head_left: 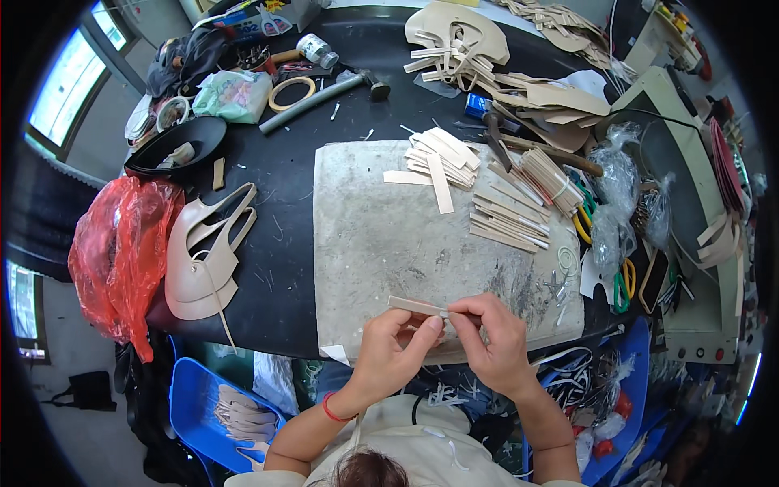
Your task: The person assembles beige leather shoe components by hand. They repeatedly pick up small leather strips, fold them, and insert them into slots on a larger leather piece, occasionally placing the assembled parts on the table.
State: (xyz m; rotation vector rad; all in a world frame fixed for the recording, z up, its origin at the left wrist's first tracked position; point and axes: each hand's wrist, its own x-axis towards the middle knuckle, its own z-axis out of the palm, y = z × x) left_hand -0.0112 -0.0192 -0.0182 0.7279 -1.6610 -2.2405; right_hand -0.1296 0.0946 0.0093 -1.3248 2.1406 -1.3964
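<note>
Both hands meet over the near edge of a worn pale board (365,235). A short beige strip (415,306) is pinched between them, its free end pointing left. My left hand (398,337) grips the strip with thumb and fingers, a red band round that wrist. My right hand (491,337) pinches its right end, where a small greyish bit shows; what that is I cannot make out. Beyond the hands lie a loose pile of flat beige strips (442,158), a row of narrower folded strips (510,223) and a bundled stack of strips (552,178).
At left are a beige shoe upper (203,260), a red plastic bag (122,252) and a black dish (203,138). Hammers (377,88) and cut leather pieces (462,36) lie farther back. A machine (698,316) stands right. Blue bins (191,406) sit below the table.
</note>
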